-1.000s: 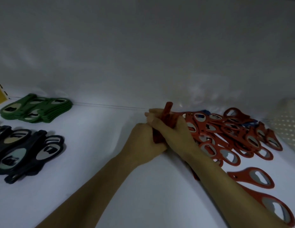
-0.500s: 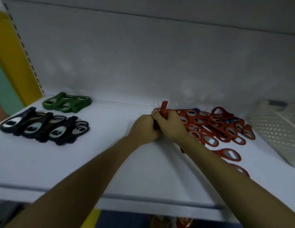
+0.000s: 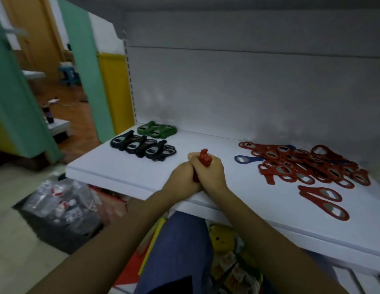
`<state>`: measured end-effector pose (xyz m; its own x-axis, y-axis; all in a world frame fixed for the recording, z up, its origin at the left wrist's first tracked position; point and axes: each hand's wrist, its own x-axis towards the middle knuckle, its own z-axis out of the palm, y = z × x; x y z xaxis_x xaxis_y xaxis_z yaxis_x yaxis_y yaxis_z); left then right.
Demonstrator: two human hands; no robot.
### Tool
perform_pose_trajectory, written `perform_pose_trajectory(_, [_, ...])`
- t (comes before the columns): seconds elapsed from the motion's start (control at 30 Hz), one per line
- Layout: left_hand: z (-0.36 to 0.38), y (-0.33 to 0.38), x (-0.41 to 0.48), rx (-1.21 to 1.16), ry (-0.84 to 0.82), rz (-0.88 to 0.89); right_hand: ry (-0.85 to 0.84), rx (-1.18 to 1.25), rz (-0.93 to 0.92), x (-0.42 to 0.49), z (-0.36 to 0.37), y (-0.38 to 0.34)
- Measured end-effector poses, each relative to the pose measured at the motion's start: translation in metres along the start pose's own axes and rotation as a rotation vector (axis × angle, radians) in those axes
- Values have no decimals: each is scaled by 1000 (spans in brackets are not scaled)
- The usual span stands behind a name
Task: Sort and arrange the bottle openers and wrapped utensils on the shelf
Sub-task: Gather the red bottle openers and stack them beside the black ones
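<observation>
Both hands, left hand and right hand, grasp one stack of red openers upright near the shelf front edge

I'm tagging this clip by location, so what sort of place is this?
Most likely a shop being restocked: a white display shelf with a slotted upright, bottle openers sorted into a green stack, a black row and a red pile, and packaged goods stored underneath.
</observation>
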<state>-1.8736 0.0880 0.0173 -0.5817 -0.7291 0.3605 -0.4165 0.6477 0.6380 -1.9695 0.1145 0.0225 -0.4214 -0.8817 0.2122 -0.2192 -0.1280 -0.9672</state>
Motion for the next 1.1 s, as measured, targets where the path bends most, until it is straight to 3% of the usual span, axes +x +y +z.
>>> perform_pose_trajectory(0.37, [8,-10,0,30,40,-29,-3,66,163,-2,10,2])
perform_pose_trajectory(0.5, [7,-14,4,-27,118,-114,-56,132,320,6,20,-15])
perform_pose_trajectory(0.67, [5,-20,4,-41,160,-128,31,64,69,13,27,-30])
perform_pose_trajectory(0.87, [4,-22,4,-64,141,-156,-57,81,216,7,27,-16])
perform_pose_trajectory(1.1, [6,-23,9,-99,56,-185,-242,135,222,26,13,-21])
